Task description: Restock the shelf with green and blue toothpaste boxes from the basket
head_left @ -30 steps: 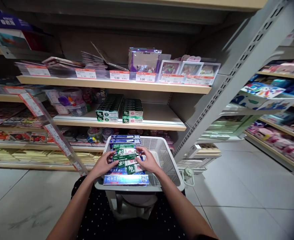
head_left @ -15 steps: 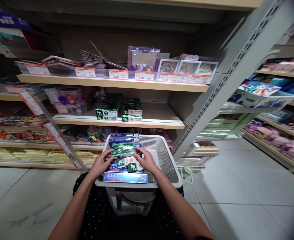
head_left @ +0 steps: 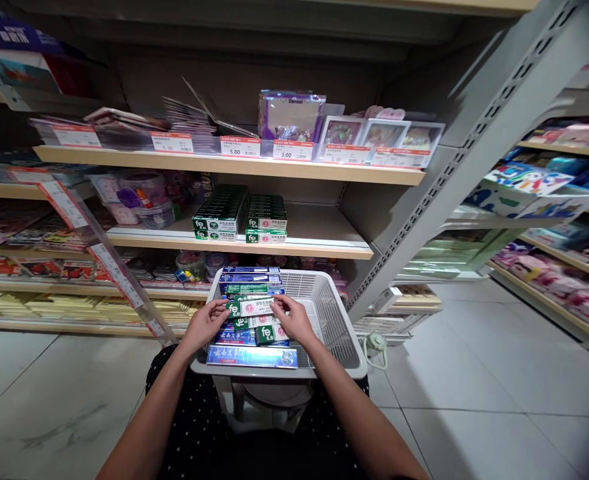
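Between my two hands is a green and white toothpaste box [head_left: 252,308], its white face with a pink round mark turned up. My left hand [head_left: 206,324] is closed on its left end, and my right hand [head_left: 294,321] grips the right end. Below it, a grey plastic basket [head_left: 355,360] rests at my lap, its left side filled with toothpaste boxes. Another green and white box [head_left: 269,334] lies just under my right hand. A shiny blue toothpaste box [head_left: 251,357] lies along the near rim. The basket's right part shows bare mesh.
Ahead, a shelf board [head_left: 319,247] bears two blocks of stacked green toothpaste boxes [head_left: 216,227]. Above it, a shelf edge [head_left: 254,167] with price tags juts out. A slotted grey upright [head_left: 454,153] stands to the right. A green bottle [head_left: 375,344] is on the floor beside the basket.
The held toothpaste box has turned in my fingers, from its narrow green side to its white printed face. Both hands stay at about the same place over the basket.
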Demonstrator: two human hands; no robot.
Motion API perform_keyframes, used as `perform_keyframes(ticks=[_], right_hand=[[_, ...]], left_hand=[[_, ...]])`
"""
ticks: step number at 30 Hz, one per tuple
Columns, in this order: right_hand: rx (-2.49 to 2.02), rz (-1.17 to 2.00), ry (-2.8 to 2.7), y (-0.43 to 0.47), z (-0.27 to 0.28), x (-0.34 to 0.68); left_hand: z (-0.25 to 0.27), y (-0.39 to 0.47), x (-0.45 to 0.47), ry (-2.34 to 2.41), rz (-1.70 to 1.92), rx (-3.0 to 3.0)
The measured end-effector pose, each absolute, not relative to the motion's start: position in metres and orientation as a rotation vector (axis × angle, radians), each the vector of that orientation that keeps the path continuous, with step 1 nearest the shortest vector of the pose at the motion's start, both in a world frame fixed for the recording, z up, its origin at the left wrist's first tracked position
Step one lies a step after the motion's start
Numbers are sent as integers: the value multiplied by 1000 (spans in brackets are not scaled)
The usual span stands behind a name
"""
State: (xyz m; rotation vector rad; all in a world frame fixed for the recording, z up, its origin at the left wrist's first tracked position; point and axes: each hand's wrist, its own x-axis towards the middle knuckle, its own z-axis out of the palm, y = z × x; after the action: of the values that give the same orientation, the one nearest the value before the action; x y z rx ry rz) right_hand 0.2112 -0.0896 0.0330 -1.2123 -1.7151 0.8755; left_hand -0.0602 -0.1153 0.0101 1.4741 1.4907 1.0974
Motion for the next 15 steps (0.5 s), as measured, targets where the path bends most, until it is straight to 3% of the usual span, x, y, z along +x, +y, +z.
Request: perform_keyframes(ticks=[15], right_hand=[[-1222, 726, -1722, -93, 34, 206]], left_hand=[[15, -117, -60, 1513, 1069, 1424]])
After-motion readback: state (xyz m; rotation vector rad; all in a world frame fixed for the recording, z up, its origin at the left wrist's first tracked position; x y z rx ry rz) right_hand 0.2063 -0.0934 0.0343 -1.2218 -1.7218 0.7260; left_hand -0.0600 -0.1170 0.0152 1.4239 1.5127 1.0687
